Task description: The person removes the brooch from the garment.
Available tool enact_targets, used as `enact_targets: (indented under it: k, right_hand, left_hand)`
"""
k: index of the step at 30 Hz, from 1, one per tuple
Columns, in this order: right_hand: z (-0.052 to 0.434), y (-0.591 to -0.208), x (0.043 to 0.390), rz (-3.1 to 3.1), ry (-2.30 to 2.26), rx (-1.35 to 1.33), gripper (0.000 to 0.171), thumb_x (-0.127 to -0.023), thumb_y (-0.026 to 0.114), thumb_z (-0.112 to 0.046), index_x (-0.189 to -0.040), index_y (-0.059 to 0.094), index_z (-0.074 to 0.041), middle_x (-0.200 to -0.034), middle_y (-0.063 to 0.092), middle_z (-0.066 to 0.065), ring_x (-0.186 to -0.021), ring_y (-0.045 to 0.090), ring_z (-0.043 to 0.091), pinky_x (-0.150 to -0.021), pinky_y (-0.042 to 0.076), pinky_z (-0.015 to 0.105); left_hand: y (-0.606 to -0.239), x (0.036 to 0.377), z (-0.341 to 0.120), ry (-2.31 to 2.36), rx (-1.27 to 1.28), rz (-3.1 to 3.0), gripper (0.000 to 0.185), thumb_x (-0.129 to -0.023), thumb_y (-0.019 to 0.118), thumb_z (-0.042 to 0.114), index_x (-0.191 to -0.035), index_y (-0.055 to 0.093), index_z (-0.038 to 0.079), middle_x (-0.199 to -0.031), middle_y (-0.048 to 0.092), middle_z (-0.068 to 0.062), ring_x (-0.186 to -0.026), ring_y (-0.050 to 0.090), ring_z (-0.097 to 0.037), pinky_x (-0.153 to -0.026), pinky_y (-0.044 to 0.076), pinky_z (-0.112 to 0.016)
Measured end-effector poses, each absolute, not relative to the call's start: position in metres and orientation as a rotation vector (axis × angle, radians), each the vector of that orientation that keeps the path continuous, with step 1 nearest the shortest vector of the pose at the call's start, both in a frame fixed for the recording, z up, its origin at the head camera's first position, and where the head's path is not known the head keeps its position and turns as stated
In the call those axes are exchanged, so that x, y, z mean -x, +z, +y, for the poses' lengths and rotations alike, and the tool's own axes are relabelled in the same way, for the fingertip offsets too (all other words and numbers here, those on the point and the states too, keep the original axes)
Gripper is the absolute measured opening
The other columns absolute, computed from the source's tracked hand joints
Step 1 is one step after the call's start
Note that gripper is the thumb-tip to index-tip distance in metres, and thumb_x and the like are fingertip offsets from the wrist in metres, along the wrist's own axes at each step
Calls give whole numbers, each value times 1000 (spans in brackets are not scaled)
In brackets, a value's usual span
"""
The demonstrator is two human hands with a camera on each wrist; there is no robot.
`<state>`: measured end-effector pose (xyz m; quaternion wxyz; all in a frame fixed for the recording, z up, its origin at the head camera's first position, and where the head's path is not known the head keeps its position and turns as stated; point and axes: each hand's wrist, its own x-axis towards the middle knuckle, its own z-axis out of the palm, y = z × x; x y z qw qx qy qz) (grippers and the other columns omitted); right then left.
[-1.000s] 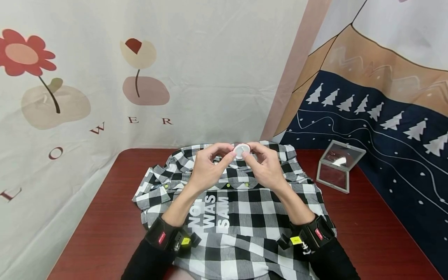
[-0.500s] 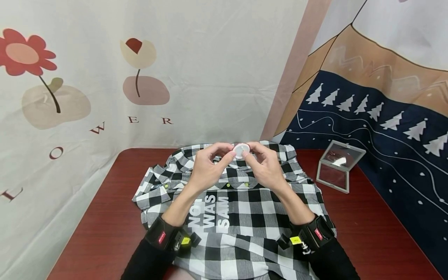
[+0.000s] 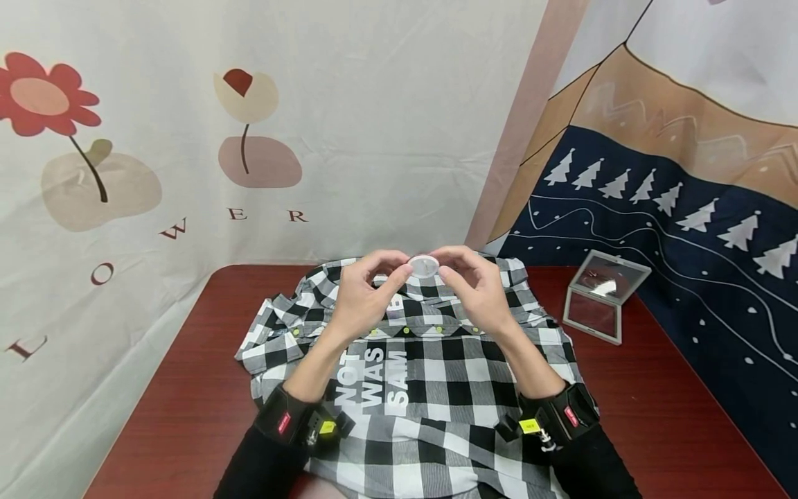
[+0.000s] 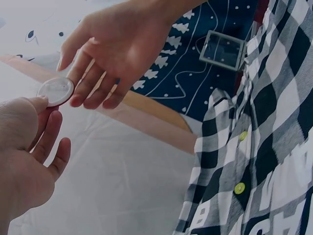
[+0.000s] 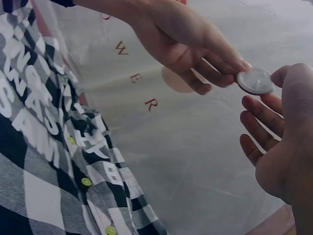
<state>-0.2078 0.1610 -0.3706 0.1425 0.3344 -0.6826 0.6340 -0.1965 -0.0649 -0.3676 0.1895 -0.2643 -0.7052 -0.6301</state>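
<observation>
A small white round disc (image 3: 424,265) is held up above the collar of a black-and-white checked shirt (image 3: 436,388). My left hand (image 3: 364,298) pinches the disc's left edge between thumb and forefinger. In the left wrist view the disc (image 4: 55,90) sits at my left thumb tip, and the fingertips of my right hand (image 4: 112,44) touch it. My right hand (image 3: 480,294) has loose, nearly straight fingers at the disc's right edge. In the right wrist view the disc (image 5: 255,81) lies at the left hand's fingertips (image 5: 230,61), beside my right thumb.
The shirt lies spread on a dark red table (image 3: 187,388), with white lettering and small yellow-green buttons (image 3: 406,330). A small clear hinged case (image 3: 601,294) stands open on the table at the right. Printed cloth hangs behind the table and along its right side.
Both hands lifted the disc slightly. My right hand's fingers loosened from a pinch to a light touch on the disc.
</observation>
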Motion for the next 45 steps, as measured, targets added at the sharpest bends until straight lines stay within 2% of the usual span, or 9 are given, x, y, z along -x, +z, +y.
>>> enact_targets:
  k: [6,10,15,17,19,21,27,39,45]
  right_hand:
    - [168,-365,209,-2015,1929,-1010,29,-112,54,0,-132,69,15,-123,80,-10,-113,74,8,-103,62,24]
    - [170,-364,210,-2025,2054,-1088,31,-114,51,-3,-133,72,9,-128,79,-8,-118,72,12,-104,62,28]
    - [173,-363,210,-2124,2125,-1106,33,-115,50,-7,-136,75,-4,-137,77,-7,-132,68,13,-111,57,28]
    - [174,-362,209,-2180,2126,-1086,33,-115,51,-10,-135,77,-13,-139,76,-5,-133,66,13,-113,55,30]
    - [174,-361,208,-2238,2111,-1063,33,-115,51,-12,-133,78,-18,-139,76,-4,-132,66,13,-113,54,31]
    - [175,-360,208,-2285,2085,-1048,32,-115,52,-13,-133,78,-14,-138,76,-4,-131,66,13,-113,53,32]
    - [175,-360,208,-2346,2021,-1037,35,-115,53,-13,-136,72,8,-132,77,-10,-130,68,14,-116,51,33]
    - [175,-364,211,-2386,1965,-995,29,-114,61,-11,-133,75,5,-128,79,-11,-123,73,13,-111,58,32]
    - [176,-364,212,-2393,1954,-986,29,-114,61,-13,-133,76,5,-129,80,-10,-125,73,14,-115,58,40]
  left_hand:
    - [-367,201,-74,-1571,830,-1988,10,-103,82,3,-113,83,4,-102,83,-11,-89,74,-12,-83,58,-20]
    - [-366,203,-77,-1390,923,-1970,12,-102,82,2,-114,83,3,-105,84,-11,-93,77,-20,-89,61,-25]
    - [-366,205,-77,-1156,1019,-1918,16,-97,85,-2,-113,83,2,-109,85,-13,-101,81,-26,-94,67,-35]
    - [-365,206,-77,-1106,1050,-1901,17,-96,85,-3,-112,83,1,-109,85,-14,-102,81,-28,-96,67,-38]
    - [-365,206,-77,-1074,1075,-1889,17,-96,85,-3,-112,83,1,-108,85,-13,-102,81,-28,-96,67,-39]
    - [-364,206,-77,-1057,1093,-1886,17,-96,85,-3,-112,83,1,-108,86,-13,-101,81,-27,-96,67,-39]
    - [-364,205,-76,-1034,1129,-1865,21,-93,86,-7,-111,83,1,-107,86,-12,-98,80,-26,-92,67,-39]
    - [-365,204,-76,-1034,1152,-1883,18,-96,84,-6,-112,82,2,-107,86,-12,-99,79,-25,-93,67,-38]
    - [-366,205,-76,-1032,1142,-1894,19,-96,84,-5,-113,83,2,-108,86,-11,-100,80,-25,-93,67,-38]
